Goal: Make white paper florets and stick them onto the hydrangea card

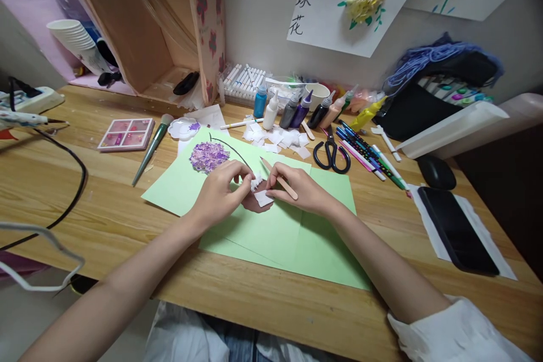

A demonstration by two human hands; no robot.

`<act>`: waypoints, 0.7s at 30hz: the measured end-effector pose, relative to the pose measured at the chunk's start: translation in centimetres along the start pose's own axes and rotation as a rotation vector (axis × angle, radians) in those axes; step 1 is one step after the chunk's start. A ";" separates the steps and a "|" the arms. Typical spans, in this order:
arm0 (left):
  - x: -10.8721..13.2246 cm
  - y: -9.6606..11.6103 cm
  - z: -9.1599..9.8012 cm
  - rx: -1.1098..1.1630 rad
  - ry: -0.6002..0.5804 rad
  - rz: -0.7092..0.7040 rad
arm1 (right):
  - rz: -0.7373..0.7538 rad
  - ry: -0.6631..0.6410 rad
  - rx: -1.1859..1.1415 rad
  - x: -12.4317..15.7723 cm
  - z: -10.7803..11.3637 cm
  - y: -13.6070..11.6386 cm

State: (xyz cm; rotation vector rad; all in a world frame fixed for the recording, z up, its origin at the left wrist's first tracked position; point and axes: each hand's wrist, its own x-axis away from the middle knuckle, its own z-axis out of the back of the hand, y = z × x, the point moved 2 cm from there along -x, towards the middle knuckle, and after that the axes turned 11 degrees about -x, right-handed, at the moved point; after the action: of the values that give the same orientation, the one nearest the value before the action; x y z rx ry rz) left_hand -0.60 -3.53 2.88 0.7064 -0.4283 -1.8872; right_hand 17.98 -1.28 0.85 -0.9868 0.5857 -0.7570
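Observation:
A green paper sheet (250,246) lies on the desk under both hands. On it are a textured purple flower (207,156) with a dark curved stem and a brown round patch (253,205). White crumpled paper bits (257,182) stand on that patch. My left hand (220,189) has thumb and index finger closed together beside these bits; whatever they pinch is hidden. My right hand (299,185) grips a wooden craft stick (288,188) slantwise, and its fingertips touch a small white paper piece (263,198) over the brown patch.
Behind the sheet are torn white paper scraps (278,138), black scissors (331,154) and several paint bottles (301,110). Pens (371,153) and a phone (456,229) lie right. Left are a brush (151,150), a pink palette (126,134) and a glue gun (25,120) with its cord.

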 end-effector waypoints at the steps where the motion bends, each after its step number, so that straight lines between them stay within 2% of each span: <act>1: 0.0 0.0 0.0 -0.008 -0.004 -0.009 | -0.003 -0.002 0.006 0.0 0.0 0.0; 8: 0.3 -0.1 -0.9 -0.145 -0.109 -0.074 | 0.033 -0.031 0.010 0.0 0.1 -0.1; 12: 0.5 0.1 -1.3 -0.192 -0.126 -0.120 | 0.067 -0.018 0.005 0.0 0.4 -0.4; 21: 0.4 0.3 -1.3 -0.096 -0.132 -0.131 | 0.153 0.021 -0.056 0.1 1.0 -1.2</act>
State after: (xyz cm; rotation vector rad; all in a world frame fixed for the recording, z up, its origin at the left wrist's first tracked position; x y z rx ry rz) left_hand 0.30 -3.98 1.98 0.5591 -0.3791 -2.0714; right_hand 18.40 -1.29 2.36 -0.9741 0.6959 -0.6188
